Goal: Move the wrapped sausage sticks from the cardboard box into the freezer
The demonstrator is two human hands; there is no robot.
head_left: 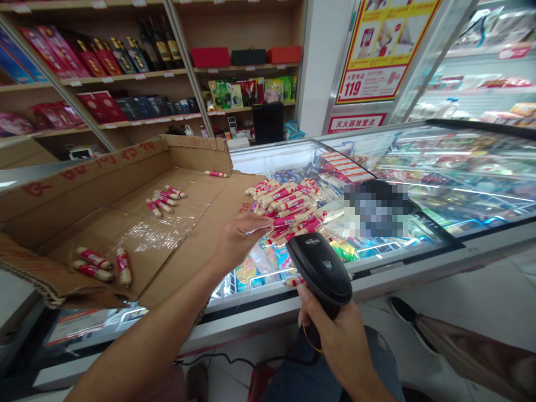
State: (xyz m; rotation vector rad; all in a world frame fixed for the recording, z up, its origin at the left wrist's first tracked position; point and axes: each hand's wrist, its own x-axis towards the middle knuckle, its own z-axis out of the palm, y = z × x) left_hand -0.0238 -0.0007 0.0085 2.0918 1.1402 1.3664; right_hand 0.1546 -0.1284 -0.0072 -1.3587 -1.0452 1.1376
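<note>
Left hand (239,231) is pinched onto one sausage (290,221) at the pile (288,196) on the freezer (251,320), and a chunky black scanner (321,267) is gripped in the right hand (337,335), pretty much beside it.

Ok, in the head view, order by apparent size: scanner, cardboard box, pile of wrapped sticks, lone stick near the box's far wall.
1. Cardboard box
2. Stick pile and scanner: too close to rank, scanner being nearer
3. Lone stick

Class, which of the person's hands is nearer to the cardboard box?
Left. The left hand is at the right-hand edge of the cardboard box; the right hand, gripping the black scanner, is farther to the right.
</note>
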